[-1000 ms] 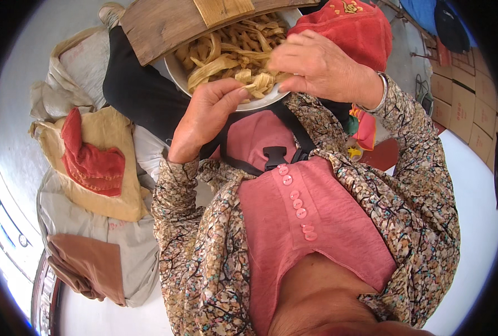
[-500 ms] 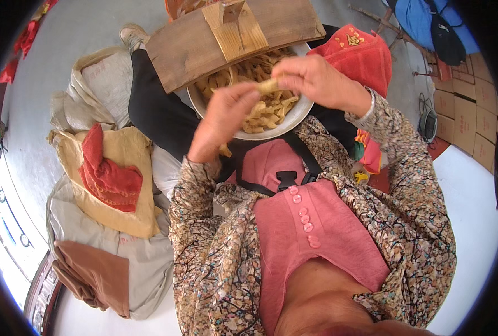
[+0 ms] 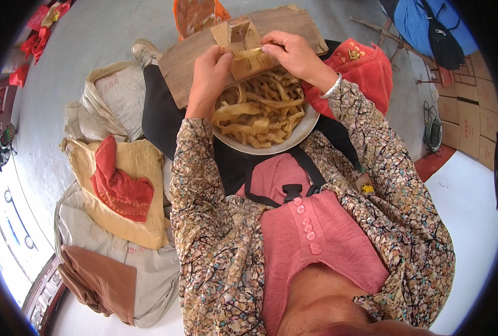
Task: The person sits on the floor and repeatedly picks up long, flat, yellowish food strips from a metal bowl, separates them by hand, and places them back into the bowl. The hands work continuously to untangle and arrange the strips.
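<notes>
My left hand (image 3: 212, 71) and my right hand (image 3: 295, 54) are both closed, pinching the two ends of a pale yellow strip (image 3: 247, 54) that looks like dried root or vegetable. The strip is held level between them, above a wooden board (image 3: 186, 63). A small upright wooden frame (image 3: 242, 35) is fixed on the board, just beyond the strip. Nearer to me, under the board's edge, a white basin (image 3: 262, 150) holds many yellowish-brown strips (image 3: 263, 112). The far part of the basin is hidden by the board.
A red cloth (image 3: 354, 75) with small yellow bits on it lies right of the basin. An orange bag (image 3: 196, 17) stands beyond the board. Sacks (image 3: 142, 235) and another red cloth (image 3: 124, 187) are at the left. Cardboard boxes (image 3: 468, 120) are stacked at the right.
Both hands have moved up and away from over the basin to the wooden frame, further apart, with a strip stretched between them. More of the basin's strips now shows.
</notes>
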Available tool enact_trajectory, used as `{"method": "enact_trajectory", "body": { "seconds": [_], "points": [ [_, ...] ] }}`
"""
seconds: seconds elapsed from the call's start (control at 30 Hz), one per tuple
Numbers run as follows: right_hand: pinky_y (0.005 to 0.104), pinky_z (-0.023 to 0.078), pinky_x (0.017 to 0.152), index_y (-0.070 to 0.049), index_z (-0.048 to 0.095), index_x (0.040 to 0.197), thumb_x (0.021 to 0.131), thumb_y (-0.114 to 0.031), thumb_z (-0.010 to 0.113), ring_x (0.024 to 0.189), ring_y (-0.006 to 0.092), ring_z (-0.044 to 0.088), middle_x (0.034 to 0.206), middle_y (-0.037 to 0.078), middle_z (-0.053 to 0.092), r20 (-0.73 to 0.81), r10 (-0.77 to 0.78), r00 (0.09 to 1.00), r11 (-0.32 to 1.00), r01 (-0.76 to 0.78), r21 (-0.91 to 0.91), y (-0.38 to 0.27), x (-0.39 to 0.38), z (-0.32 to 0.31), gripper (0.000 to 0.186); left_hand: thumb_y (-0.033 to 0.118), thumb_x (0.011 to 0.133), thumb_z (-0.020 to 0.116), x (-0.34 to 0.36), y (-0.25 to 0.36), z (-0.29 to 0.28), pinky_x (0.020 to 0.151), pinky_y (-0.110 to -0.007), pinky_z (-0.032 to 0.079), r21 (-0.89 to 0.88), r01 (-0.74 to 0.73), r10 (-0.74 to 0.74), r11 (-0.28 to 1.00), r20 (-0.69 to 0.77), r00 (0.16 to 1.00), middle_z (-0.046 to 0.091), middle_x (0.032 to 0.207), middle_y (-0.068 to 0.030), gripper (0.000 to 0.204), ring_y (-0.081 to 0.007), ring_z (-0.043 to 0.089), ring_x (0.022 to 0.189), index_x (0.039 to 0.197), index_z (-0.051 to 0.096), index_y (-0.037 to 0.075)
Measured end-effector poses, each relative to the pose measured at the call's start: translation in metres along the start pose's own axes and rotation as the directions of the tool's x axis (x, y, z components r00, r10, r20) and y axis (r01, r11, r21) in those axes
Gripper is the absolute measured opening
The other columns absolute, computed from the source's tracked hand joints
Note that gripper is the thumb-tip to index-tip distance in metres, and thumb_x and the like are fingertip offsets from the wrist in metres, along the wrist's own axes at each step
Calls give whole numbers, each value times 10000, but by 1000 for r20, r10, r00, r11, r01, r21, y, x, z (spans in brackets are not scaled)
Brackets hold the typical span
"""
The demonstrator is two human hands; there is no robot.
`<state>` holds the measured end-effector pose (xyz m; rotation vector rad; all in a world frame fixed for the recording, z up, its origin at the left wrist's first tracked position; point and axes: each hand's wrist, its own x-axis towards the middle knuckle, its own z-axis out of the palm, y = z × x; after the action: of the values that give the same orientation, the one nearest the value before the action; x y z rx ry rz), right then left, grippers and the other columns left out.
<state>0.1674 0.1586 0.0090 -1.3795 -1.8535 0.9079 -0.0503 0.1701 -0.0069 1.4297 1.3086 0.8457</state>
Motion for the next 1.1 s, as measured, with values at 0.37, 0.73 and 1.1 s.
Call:
{"method": "enact_trajectory", "body": {
  "seconds": [0.37, 0.73, 1.1],
  "points": [
    [391, 468, 797, -83, 644, 963, 831, -177, 637, 959, 281, 583, 1038, 90, 607, -61, -459, 886, 782, 371, -501, -38, -35, 0, 162, 157, 912, 575, -47, 7, 7, 603, -287, 456, 8, -4, 5, 1000, -84, 996, 627, 715, -63, 149, -165, 594, 656, 904, 620, 15],
    [411, 448, 493, -68, 579, 677, 886, -302, 594, 555, 314, 606, 596, 146, 575, 252, -296, 922, 804, 382, -455, -61, -44, -37, 314, 229, 961, 501, -102, 65, 15, 544, -344, 439, 147, -100, 61, 984, 248, 967, 602, 638, -118, 258, -226, 590, 586, 853, 616, 25],
    [380, 499, 638, -45, 644, 1133, 879, -171, 654, 730, 286, 633, 861, 107, 661, 440, -626, 644, 707, 229, 669, -176, -110, -93, 283, 190, 944, 484, -154, 159, 4, 582, -310, 491, -382, -456, 566, 804, 258, 783, 651, 779, -127, 289, -215, 651, 660, 1026, 634, -44]
  ]
}}
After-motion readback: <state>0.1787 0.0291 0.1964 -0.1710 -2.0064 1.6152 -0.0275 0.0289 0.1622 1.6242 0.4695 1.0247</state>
